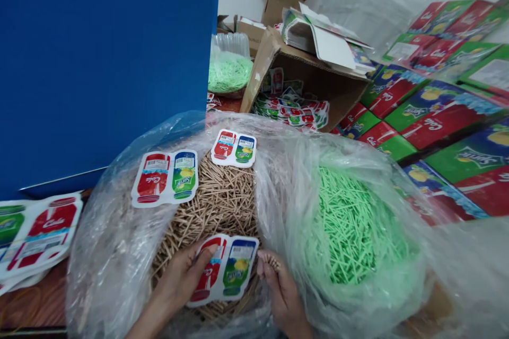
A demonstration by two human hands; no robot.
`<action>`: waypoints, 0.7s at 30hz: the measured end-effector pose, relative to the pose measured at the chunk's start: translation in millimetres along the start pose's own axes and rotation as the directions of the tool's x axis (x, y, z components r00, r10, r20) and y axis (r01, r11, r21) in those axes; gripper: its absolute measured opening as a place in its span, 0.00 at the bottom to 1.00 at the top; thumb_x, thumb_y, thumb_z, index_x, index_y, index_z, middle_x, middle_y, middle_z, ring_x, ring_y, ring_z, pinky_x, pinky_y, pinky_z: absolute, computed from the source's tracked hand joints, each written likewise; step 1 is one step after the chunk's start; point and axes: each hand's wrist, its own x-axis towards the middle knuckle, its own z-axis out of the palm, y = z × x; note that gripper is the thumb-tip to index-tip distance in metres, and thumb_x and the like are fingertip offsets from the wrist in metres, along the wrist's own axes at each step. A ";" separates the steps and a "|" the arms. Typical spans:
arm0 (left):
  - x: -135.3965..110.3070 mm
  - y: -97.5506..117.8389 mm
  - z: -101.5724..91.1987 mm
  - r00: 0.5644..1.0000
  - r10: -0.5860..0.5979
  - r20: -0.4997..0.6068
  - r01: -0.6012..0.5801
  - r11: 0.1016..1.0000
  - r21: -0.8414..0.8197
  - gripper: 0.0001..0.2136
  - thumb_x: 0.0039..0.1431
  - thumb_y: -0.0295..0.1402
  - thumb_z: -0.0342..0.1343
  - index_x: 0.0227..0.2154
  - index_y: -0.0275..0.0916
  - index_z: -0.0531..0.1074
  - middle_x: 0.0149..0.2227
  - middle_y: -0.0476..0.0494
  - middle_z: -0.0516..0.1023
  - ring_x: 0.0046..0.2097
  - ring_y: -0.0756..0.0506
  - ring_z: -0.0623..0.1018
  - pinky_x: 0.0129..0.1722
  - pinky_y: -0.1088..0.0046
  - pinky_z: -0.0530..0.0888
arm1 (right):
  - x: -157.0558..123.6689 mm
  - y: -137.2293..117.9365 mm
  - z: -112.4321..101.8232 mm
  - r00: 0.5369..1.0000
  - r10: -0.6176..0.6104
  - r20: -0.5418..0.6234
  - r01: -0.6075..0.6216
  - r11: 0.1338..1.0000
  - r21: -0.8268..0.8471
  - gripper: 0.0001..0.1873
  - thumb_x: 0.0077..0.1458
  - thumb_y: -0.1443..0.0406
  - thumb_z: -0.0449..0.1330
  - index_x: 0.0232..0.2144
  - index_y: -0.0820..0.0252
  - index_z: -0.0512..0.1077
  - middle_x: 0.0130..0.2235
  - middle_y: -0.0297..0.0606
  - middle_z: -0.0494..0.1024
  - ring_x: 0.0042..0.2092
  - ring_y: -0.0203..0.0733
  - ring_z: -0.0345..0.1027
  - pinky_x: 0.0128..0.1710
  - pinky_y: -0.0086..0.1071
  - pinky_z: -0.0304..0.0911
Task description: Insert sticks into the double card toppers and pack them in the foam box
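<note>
Card [223, 270], printed with two bottles: lies on brown sticks [222, 201] inside clear bag [113, 238] at near edge of bench [37, 304]. Left hand [180, 279] pinches its left edge, thumb on top; right hand [281, 290] nips several sticks beside it. Probably light, thin, bendy; grip by edges.

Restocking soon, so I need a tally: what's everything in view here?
Blue board: one, blue, upper left.
Brown sticks: heap, tan, centre bag.
Green sticks: heap, green, right bag.
Loose packets: two, red-green, on brown sticks.
Packet stack: one, red-green, far left.
Box: one, brown, top centre.
Cartons: many, red-green, right.
Held packet: one, red-green, bottom centre.
Left hand: grip on held packet.
Right hand: pinching brown sticks.
</note>
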 end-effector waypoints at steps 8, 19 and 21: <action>-1.2 -1.2 3.6 0.974 0.226 0.029 -0.225 0.934 0.278 0.10 0.50 0.39 0.59 0.20 0.39 0.74 0.20 0.52 0.73 0.25 0.48 0.73 0.25 0.79 0.69 | 6.7 -30.6 -2.5 0.993 0.038 -0.111 -0.027 0.995 0.100 0.12 0.62 0.57 0.50 0.36 0.54 0.71 0.28 0.33 0.67 0.30 0.38 0.63 0.33 0.29 0.63; -8.8 10.2 19.6 0.804 0.483 0.347 -0.593 0.611 0.525 0.07 0.53 0.35 0.59 0.23 0.39 0.74 0.24 0.49 0.75 0.27 0.48 0.73 0.28 0.78 0.66 | 33.4 -62.5 13.4 0.962 0.271 0.001 -0.243 0.859 0.452 0.14 0.55 0.52 0.57 0.32 0.56 0.69 0.31 0.35 0.76 0.37 0.44 0.74 0.43 0.40 0.67; -9.1 8.9 21.3 0.788 0.485 0.379 -0.616 0.611 0.497 0.06 0.53 0.35 0.59 0.24 0.39 0.74 0.25 0.49 0.76 0.28 0.48 0.73 0.29 0.78 0.67 | 36.2 -62.9 18.5 0.967 0.252 0.034 -0.243 0.874 0.421 0.15 0.55 0.52 0.57 0.31 0.57 0.69 0.30 0.36 0.77 0.38 0.44 0.74 0.45 0.40 0.66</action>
